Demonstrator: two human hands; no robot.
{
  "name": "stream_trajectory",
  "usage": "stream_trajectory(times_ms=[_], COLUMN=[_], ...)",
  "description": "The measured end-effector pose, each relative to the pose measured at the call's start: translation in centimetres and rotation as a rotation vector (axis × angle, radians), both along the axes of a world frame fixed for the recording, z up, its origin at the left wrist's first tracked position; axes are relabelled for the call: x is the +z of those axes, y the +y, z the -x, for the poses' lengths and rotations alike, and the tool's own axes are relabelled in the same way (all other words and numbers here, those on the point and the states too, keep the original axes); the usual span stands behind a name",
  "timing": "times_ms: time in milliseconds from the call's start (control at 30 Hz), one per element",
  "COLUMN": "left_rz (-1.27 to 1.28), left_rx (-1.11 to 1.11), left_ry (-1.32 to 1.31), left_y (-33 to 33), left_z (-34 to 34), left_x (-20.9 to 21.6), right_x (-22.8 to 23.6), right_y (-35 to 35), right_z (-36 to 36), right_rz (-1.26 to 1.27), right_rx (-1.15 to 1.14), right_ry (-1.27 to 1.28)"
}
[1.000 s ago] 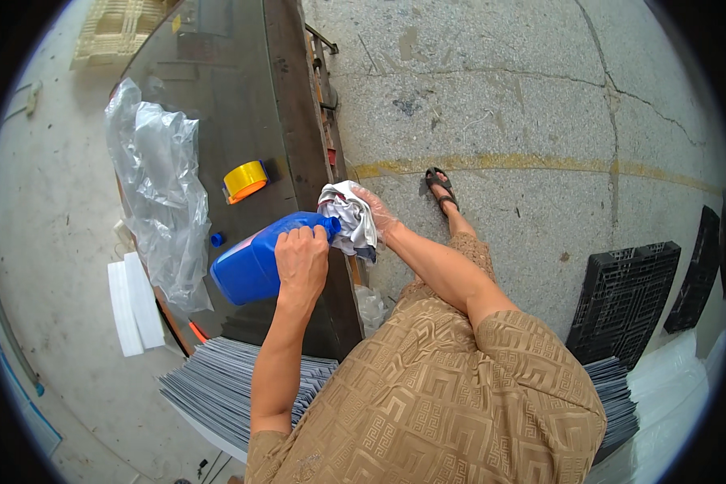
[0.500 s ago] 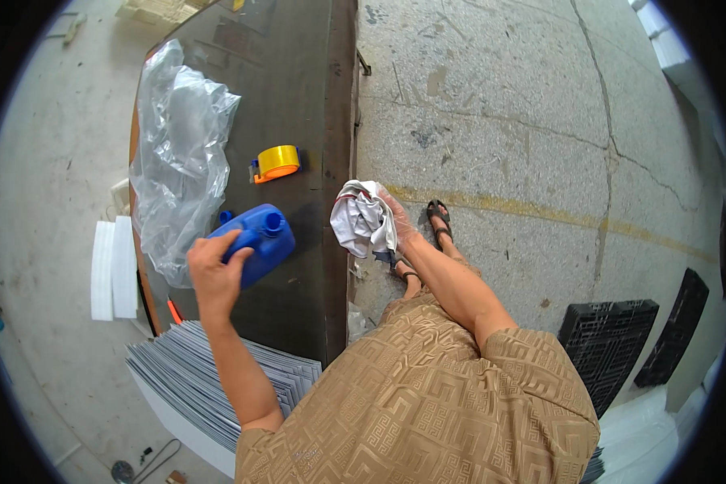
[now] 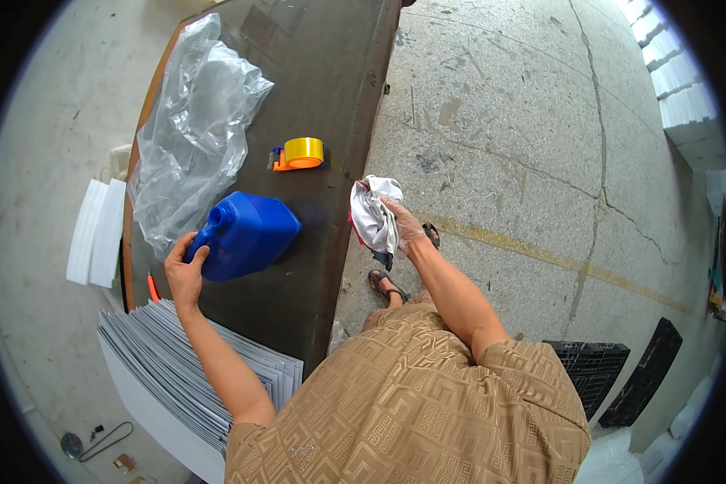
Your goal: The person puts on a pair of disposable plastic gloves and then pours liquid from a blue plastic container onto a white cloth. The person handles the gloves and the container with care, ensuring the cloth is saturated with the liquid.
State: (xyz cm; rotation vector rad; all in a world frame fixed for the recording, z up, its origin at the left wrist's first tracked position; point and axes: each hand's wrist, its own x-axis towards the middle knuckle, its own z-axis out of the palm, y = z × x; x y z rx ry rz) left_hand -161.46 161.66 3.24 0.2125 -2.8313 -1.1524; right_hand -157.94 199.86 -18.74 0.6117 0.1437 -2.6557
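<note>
My left hand is closed round the handle of a blue plastic jug over the dark table. The jug's mouth is uncapped, and its body leans over to the right. To the right of the table edge, my right hand, in a thin clear glove, grips a crumpled white cloth with red edging and a dark patch at its lower end. The cloth hangs above the floor. Beyond the jug lies an orange tape dispenser with a yellow roll.
Clear plastic sheeting covers the left side of the table. Below the jug, a stack of grey-white sheets stands by an orange-handled tool. White strips are at the far left, black pallets at the right.
My left hand has tipped and turned the jug, so its mouth now points left toward the hand. The blue cap seen before is out of sight. The view has shifted, and the cloth stays in my right hand.
</note>
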Motion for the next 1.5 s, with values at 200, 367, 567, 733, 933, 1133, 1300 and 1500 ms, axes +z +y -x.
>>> stream_trajectory(times_ms=[200,367,567,733,933,1133,1300,1500], left_rz=[0.014,0.007,0.008,-0.008,-0.016,-0.001,-0.008,0.005], left_rx=[0.022,0.040,0.054,0.048,0.060,0.059,0.059,0.052], left_ry=[0.003,0.034,0.066,0.086,0.101,0.105,0.112,0.130], left_y=[0.0,0.8,0.6,0.3,-0.3,-0.1,0.0,-0.2], left_z=[-1.1,-1.6,-2.1,-1.9,-2.2,-1.9,-2.0,-2.3], left_x=[-0.4,-0.5,-1.0,-1.7,-2.2,-2.4,-2.5,-2.4], right_x=[0.9,1.6,1.7,0.5,3.1,3.8,3.9,6.1], right_y=[1.5,1.0,0.5,-0.4,-0.2,-0.9,-0.4,-1.9], right_z=[0.1,1.2,1.9,2.6,2.1,1.2,1.3,1.4], right_rz=[-0.133,-0.245,-0.298,-0.586,-0.653,-0.608,-0.738,-0.721], right_rx=[0.052,0.126,0.083,0.040,0.163,0.050,0.013,-0.099], right_ry=[0.130,0.285,0.298,0.199,0.412,0.294,0.340,0.122])
